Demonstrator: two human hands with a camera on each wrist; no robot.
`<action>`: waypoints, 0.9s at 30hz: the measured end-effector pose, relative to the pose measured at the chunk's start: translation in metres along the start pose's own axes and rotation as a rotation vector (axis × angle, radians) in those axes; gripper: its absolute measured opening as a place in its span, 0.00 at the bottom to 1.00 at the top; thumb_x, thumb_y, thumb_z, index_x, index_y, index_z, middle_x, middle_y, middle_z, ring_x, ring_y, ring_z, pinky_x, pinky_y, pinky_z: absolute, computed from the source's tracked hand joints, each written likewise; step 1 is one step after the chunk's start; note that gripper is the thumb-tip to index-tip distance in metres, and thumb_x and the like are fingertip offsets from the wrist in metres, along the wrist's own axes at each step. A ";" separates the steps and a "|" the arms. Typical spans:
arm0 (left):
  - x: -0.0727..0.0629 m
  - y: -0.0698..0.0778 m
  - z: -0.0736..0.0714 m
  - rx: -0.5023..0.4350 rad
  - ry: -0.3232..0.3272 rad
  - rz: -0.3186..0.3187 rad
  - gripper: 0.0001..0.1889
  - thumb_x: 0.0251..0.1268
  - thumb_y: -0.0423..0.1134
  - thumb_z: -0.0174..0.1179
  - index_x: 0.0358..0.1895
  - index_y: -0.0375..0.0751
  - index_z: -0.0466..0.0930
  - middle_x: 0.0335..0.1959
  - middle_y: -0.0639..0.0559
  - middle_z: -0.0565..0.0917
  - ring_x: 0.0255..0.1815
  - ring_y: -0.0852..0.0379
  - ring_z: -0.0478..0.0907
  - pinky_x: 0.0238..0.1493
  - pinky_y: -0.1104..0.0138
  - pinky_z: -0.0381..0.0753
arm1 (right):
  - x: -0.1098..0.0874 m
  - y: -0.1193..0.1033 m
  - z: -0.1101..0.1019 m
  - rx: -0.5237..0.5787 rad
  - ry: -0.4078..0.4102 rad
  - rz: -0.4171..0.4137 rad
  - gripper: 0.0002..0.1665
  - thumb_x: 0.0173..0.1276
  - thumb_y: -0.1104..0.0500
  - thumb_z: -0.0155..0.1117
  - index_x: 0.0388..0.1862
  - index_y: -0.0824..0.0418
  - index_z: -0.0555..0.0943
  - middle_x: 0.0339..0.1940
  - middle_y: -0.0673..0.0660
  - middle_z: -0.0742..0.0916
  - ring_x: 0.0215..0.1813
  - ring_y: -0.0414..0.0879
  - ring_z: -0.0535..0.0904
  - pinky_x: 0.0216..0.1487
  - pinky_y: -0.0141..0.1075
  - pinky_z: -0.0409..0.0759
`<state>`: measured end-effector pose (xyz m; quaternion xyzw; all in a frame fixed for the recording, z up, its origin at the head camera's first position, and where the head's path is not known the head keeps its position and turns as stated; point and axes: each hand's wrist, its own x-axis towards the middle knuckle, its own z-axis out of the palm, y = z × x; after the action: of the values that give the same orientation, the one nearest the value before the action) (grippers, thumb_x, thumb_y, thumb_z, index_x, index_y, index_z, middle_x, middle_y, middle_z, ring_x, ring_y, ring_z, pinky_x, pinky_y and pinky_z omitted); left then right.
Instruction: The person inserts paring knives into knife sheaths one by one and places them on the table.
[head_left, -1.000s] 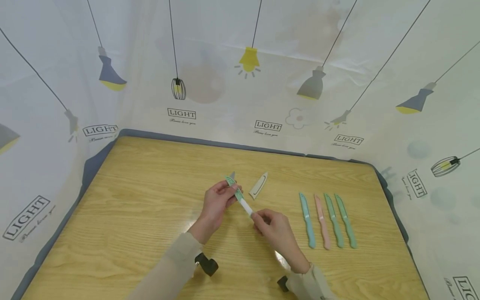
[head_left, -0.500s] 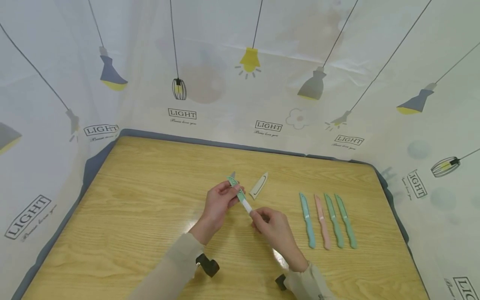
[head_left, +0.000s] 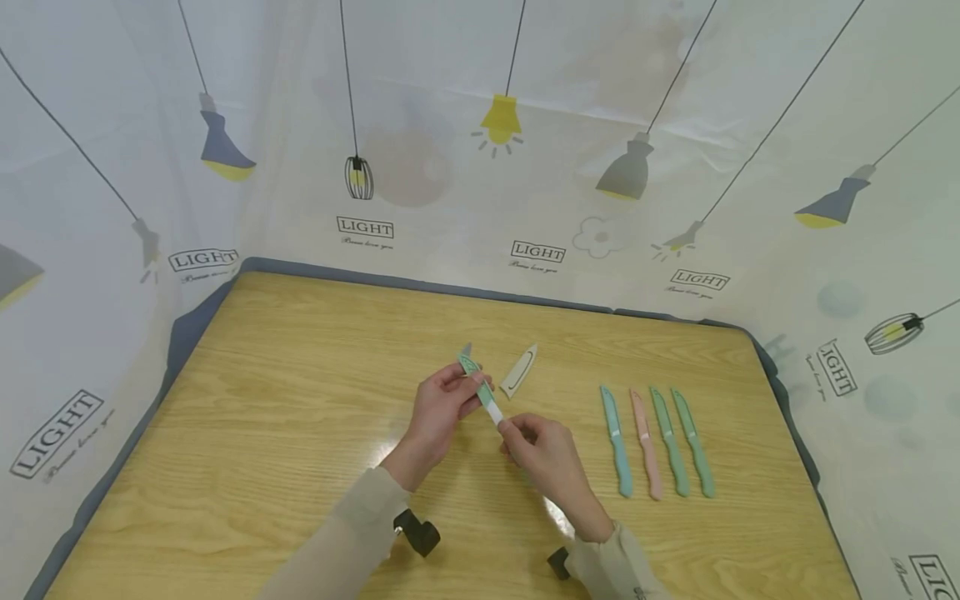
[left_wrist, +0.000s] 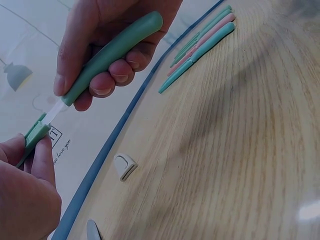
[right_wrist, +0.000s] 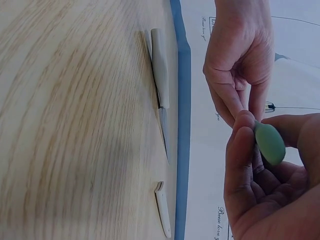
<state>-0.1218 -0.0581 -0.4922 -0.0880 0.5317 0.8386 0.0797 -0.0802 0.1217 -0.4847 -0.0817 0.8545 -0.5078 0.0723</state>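
My left hand pinches a green knife sheath between thumb and fingers. In my right hand is a knife with a green handle, its fingers curled round that handle. The white blade runs into the sheath's mouth, and only a short stretch near the handle shows. Both are held up over the table. Just beyond my left hand lies a bare knife with a pale handle, mostly hidden in the head view except for its grey blade tip. Beside it rests a cream sheath.
To the right, several sheathed knives lie side by side: a blue knife, a pink knife and green ones. The wooden table ends at a printed curtain along its back and sides.
The green-handled knife has slid further into its sheath, so less white blade shows. My hands have drawn slightly closer together. The things on the table stay where they were.
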 end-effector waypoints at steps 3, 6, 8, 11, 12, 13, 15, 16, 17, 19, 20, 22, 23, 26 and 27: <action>0.000 -0.001 0.000 0.001 0.001 -0.002 0.19 0.76 0.30 0.59 0.64 0.23 0.74 0.46 0.44 0.89 0.52 0.49 0.87 0.56 0.63 0.86 | 0.000 0.001 0.000 0.001 -0.001 -0.004 0.14 0.78 0.58 0.63 0.40 0.69 0.87 0.24 0.51 0.87 0.23 0.41 0.78 0.19 0.28 0.71; 0.000 -0.002 0.000 0.008 -0.004 0.001 0.19 0.77 0.30 0.59 0.64 0.22 0.74 0.48 0.40 0.88 0.53 0.48 0.87 0.56 0.63 0.86 | 0.000 0.002 0.001 0.001 -0.003 -0.013 0.14 0.79 0.58 0.62 0.40 0.69 0.87 0.24 0.51 0.87 0.23 0.41 0.77 0.20 0.28 0.72; 0.000 -0.003 0.000 0.008 -0.008 0.002 0.19 0.77 0.30 0.59 0.64 0.23 0.74 0.50 0.37 0.87 0.52 0.49 0.87 0.56 0.63 0.86 | 0.001 0.002 0.001 0.002 -0.004 -0.019 0.14 0.79 0.58 0.62 0.40 0.68 0.87 0.24 0.51 0.87 0.22 0.40 0.77 0.20 0.28 0.72; 0.000 -0.003 0.000 0.008 -0.011 0.001 0.19 0.76 0.30 0.59 0.64 0.23 0.75 0.51 0.35 0.86 0.50 0.52 0.87 0.55 0.63 0.86 | 0.001 0.002 0.001 0.004 -0.003 -0.023 0.15 0.79 0.58 0.62 0.40 0.68 0.86 0.24 0.52 0.87 0.22 0.40 0.76 0.19 0.28 0.71; 0.000 -0.004 0.000 0.008 -0.011 0.000 0.19 0.76 0.30 0.59 0.64 0.23 0.75 0.51 0.36 0.87 0.49 0.53 0.87 0.55 0.64 0.86 | 0.001 0.002 0.001 0.004 -0.002 -0.023 0.15 0.79 0.58 0.62 0.40 0.68 0.86 0.24 0.52 0.87 0.22 0.40 0.76 0.19 0.28 0.71; 0.000 -0.004 0.000 0.007 -0.012 -0.001 0.19 0.76 0.29 0.60 0.64 0.24 0.75 0.50 0.37 0.87 0.49 0.54 0.87 0.55 0.64 0.87 | 0.001 0.002 0.001 0.003 -0.001 -0.020 0.15 0.79 0.57 0.62 0.40 0.68 0.87 0.24 0.52 0.87 0.22 0.40 0.76 0.19 0.28 0.71; 0.000 -0.005 0.000 0.003 -0.015 -0.002 0.19 0.76 0.29 0.60 0.64 0.23 0.75 0.49 0.39 0.88 0.48 0.54 0.87 0.55 0.64 0.87 | 0.001 0.002 0.001 0.002 0.003 -0.017 0.15 0.79 0.57 0.62 0.40 0.68 0.87 0.24 0.51 0.87 0.22 0.40 0.76 0.19 0.28 0.70; 0.000 -0.005 0.000 0.000 -0.018 -0.003 0.19 0.76 0.29 0.60 0.64 0.23 0.75 0.48 0.40 0.88 0.48 0.54 0.87 0.55 0.63 0.87 | 0.001 0.002 0.001 -0.001 0.005 -0.016 0.15 0.79 0.57 0.62 0.40 0.68 0.87 0.24 0.51 0.87 0.22 0.40 0.76 0.19 0.28 0.70; 0.000 -0.005 0.000 -0.001 -0.022 -0.002 0.19 0.76 0.29 0.60 0.64 0.23 0.75 0.47 0.41 0.88 0.48 0.54 0.87 0.55 0.63 0.86 | 0.001 0.002 0.001 -0.003 0.006 -0.014 0.15 0.79 0.57 0.62 0.40 0.68 0.87 0.24 0.50 0.87 0.22 0.40 0.76 0.19 0.28 0.70; 0.000 -0.006 0.000 -0.004 -0.031 -0.001 0.18 0.76 0.29 0.60 0.63 0.23 0.75 0.46 0.43 0.88 0.48 0.54 0.88 0.55 0.64 0.86 | 0.001 0.002 0.002 -0.006 0.009 -0.013 0.15 0.79 0.57 0.62 0.39 0.68 0.87 0.24 0.50 0.87 0.23 0.40 0.77 0.20 0.28 0.71; 0.000 -0.007 0.000 -0.005 -0.036 -0.001 0.18 0.76 0.29 0.60 0.63 0.23 0.75 0.46 0.43 0.88 0.48 0.54 0.88 0.55 0.63 0.86 | 0.002 0.002 0.002 -0.007 0.010 -0.013 0.15 0.79 0.57 0.62 0.39 0.67 0.87 0.24 0.50 0.87 0.23 0.40 0.77 0.20 0.28 0.71; 0.000 -0.007 0.000 -0.002 -0.044 -0.002 0.17 0.76 0.29 0.60 0.62 0.23 0.76 0.45 0.43 0.88 0.47 0.54 0.88 0.55 0.63 0.86 | 0.002 0.002 0.002 -0.010 0.009 -0.014 0.15 0.79 0.57 0.62 0.39 0.67 0.87 0.24 0.51 0.87 0.23 0.41 0.78 0.20 0.28 0.71; -0.001 -0.007 0.001 0.002 -0.046 -0.001 0.16 0.76 0.29 0.60 0.61 0.24 0.76 0.45 0.43 0.89 0.47 0.54 0.88 0.55 0.63 0.86 | 0.001 0.002 0.002 -0.010 0.009 -0.015 0.15 0.79 0.57 0.62 0.39 0.67 0.87 0.24 0.51 0.87 0.23 0.41 0.78 0.20 0.28 0.71; -0.002 -0.007 0.002 0.013 -0.045 -0.005 0.15 0.76 0.30 0.60 0.60 0.26 0.77 0.46 0.42 0.89 0.47 0.54 0.88 0.55 0.63 0.86 | 0.002 0.002 0.002 -0.010 0.007 -0.015 0.15 0.79 0.57 0.61 0.39 0.67 0.87 0.25 0.52 0.88 0.23 0.41 0.78 0.21 0.28 0.71; -0.003 -0.006 0.003 0.017 -0.043 -0.007 0.15 0.76 0.30 0.61 0.60 0.26 0.77 0.46 0.42 0.89 0.48 0.54 0.88 0.55 0.64 0.86 | 0.001 0.002 0.002 -0.010 0.007 -0.014 0.15 0.79 0.57 0.61 0.40 0.68 0.87 0.25 0.52 0.88 0.24 0.41 0.79 0.21 0.28 0.71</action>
<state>-0.1178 -0.0531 -0.4960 -0.0712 0.5366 0.8354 0.0950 -0.0815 0.1210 -0.4876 -0.0864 0.8566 -0.5045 0.0653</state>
